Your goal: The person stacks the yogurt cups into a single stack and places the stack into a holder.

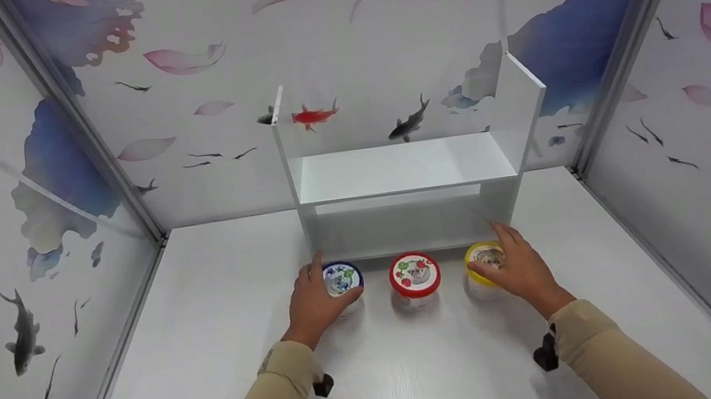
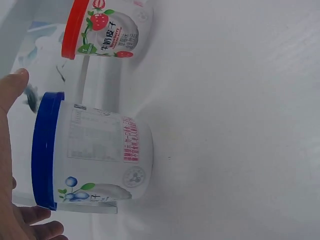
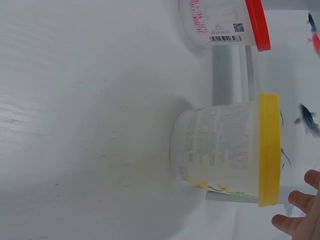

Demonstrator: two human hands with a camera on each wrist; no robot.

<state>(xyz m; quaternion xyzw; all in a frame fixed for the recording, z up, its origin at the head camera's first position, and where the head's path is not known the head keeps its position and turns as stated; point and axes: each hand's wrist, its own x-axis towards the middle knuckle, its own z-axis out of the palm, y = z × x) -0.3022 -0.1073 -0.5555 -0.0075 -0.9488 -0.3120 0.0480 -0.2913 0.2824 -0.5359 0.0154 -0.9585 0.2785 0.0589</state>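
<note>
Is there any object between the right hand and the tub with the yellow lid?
Nothing visible stands between the right hand and the yellow-lidded tub. The hand is close to it, and the red-lidded tub stands apart to the left.

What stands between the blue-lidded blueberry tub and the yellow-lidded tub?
The red-lidded strawberry tub, with bare white tabletop on either side; the head view shows this.

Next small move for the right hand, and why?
I'd probably curl the right hand in around the yellow-lidded tub. In the head view it partly covers that tub's lid, but the right wrist view shows the fingertips spread, with a gap between them and the rim, so there seems to be no grip yet.
</note>
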